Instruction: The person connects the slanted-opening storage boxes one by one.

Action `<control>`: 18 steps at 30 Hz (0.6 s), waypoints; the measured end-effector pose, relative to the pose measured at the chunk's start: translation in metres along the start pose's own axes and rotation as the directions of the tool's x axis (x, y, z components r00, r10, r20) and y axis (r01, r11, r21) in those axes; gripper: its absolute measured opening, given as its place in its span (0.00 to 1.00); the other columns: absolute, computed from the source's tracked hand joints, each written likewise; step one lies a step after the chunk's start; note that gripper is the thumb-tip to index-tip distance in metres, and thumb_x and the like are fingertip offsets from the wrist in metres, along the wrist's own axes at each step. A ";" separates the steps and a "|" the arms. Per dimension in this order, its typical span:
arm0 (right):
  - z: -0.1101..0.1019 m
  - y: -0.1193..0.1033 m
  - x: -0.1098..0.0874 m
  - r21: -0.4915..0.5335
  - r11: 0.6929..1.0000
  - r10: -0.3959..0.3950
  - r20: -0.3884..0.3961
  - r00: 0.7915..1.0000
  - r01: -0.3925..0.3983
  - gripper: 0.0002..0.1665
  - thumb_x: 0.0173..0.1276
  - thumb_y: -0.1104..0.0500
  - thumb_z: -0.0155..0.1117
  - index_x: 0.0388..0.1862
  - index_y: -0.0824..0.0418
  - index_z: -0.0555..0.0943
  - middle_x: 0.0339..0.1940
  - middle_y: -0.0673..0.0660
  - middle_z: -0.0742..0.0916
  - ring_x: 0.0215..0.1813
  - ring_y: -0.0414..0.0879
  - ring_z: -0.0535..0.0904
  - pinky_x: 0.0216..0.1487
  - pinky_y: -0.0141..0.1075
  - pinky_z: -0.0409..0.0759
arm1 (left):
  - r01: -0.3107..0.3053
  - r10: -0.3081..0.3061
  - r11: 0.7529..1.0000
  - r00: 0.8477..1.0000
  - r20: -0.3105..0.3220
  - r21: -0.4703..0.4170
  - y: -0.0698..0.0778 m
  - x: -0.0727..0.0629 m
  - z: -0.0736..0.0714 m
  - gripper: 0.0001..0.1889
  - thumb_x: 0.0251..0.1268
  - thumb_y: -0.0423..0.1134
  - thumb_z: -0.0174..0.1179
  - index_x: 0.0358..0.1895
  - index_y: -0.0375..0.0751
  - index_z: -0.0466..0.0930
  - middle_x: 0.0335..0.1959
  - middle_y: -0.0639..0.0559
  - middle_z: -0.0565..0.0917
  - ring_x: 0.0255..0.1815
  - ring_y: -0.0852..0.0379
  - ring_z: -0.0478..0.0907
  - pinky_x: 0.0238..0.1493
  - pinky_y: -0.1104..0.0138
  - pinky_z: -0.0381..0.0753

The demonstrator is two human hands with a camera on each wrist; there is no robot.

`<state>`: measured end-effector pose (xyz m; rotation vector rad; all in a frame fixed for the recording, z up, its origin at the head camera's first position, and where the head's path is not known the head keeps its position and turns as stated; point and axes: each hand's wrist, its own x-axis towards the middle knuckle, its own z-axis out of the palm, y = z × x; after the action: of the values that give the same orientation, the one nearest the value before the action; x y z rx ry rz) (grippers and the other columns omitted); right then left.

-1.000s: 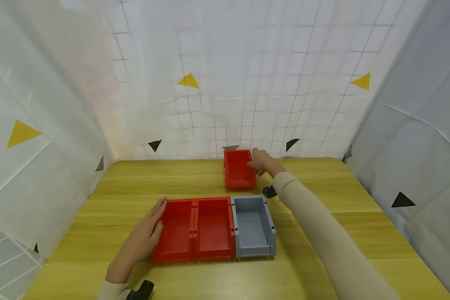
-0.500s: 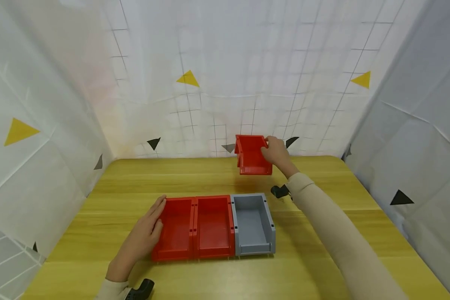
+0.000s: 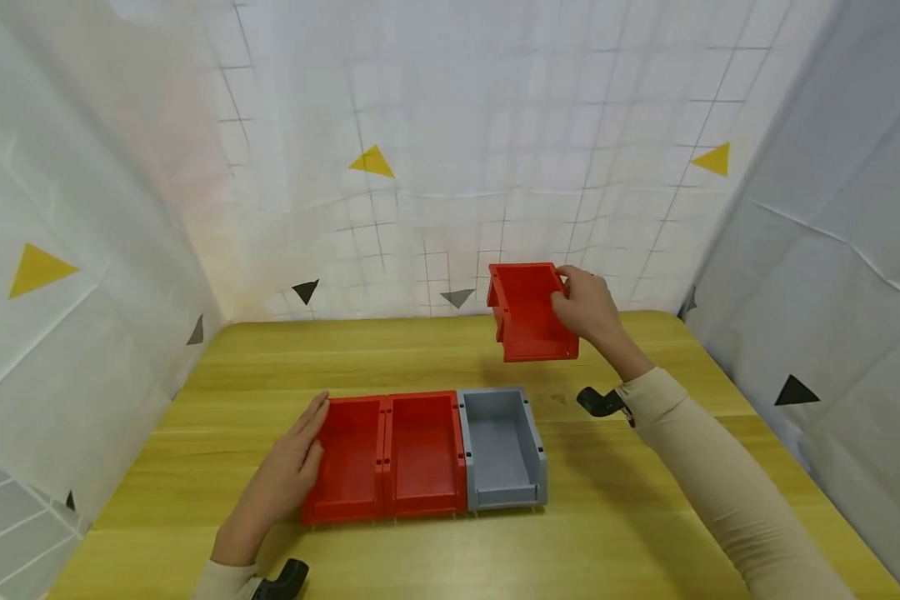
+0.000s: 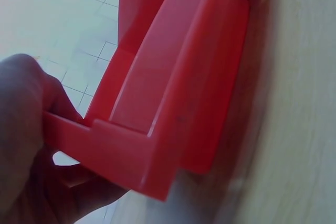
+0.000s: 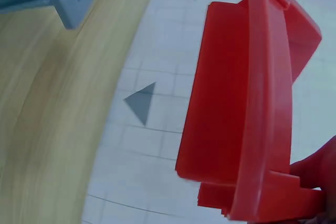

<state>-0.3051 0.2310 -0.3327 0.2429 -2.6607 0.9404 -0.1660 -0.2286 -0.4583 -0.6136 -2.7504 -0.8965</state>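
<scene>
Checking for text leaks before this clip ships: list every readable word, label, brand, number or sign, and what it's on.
No readable text in any view.
Held red bin in right hand, left red bin, middle red bin, grey bin: no lettering visible.
White sheeting: only plain yellow triangles and dark triangles.
Dark wrist pieces: too small to tell.

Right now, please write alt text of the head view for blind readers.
The right hand holds a red bin above a wooden table. The left hand touches the left end of a row: two red bins, one gray bin.
</scene>
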 end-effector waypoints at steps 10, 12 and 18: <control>-0.021 -0.012 -0.032 -0.013 1.000 -0.008 0.003 1.000 0.008 0.29 0.72 0.65 0.49 0.70 0.75 0.73 0.51 0.72 0.85 0.38 0.63 0.84 0.38 0.56 0.88 | -0.032 0.032 0.999 0.999 -0.040 0.007 0.000 0.001 -0.001 0.30 0.77 0.24 0.51 0.79 0.25 0.58 0.82 0.38 0.57 0.80 0.39 0.57 0.72 0.50 0.61; -0.024 -0.011 -0.038 -0.022 1.000 -0.004 0.000 1.000 0.004 0.29 0.72 0.66 0.50 0.70 0.74 0.73 0.47 0.72 0.86 0.34 0.61 0.83 0.34 0.53 0.88 | -0.031 0.031 0.999 0.999 -0.036 0.008 0.000 0.000 -0.001 0.30 0.76 0.24 0.51 0.79 0.25 0.58 0.82 0.37 0.57 0.79 0.39 0.58 0.71 0.46 0.62; -0.030 -0.004 -0.052 -0.027 1.000 -0.009 -0.009 1.000 0.009 0.29 0.71 0.66 0.49 0.70 0.75 0.72 0.42 0.71 0.87 0.27 0.57 0.83 0.31 0.51 0.88 | -0.005 0.006 1.000 1.000 -0.027 0.012 -0.003 0.000 -0.001 0.31 0.77 0.24 0.50 0.80 0.26 0.57 0.82 0.38 0.56 0.80 0.40 0.57 0.70 0.45 0.63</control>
<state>-0.2482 0.2501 -0.3261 0.2430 -2.6597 0.9000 -0.1669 -0.2310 -0.4591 -0.6023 -2.7270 -0.8806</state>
